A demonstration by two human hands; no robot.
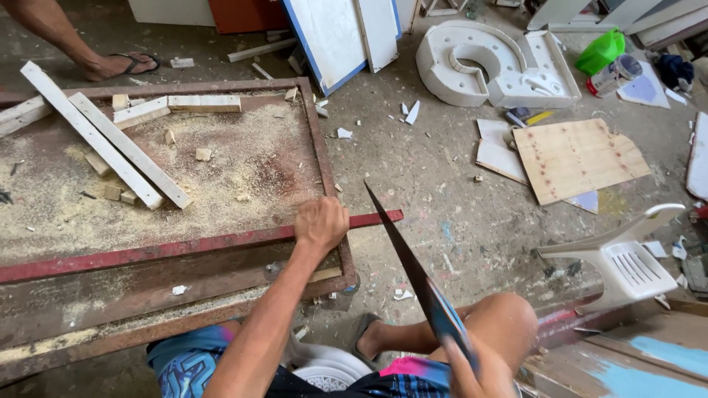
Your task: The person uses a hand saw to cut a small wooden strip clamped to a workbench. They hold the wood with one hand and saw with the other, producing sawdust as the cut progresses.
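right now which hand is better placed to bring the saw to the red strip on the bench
Right, probably. The right hand already holds the handsaw by its handle, blade pointing toward the red strip. The left hand is pressing down on that strip, steadying it.

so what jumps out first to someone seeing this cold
A long dark handsaw slants up the middle, gripped by the right hand at the bottom edge. The left hand presses a red metal strip on the sawdust-covered worktable, where pale wood strips lie crossed at upper left.
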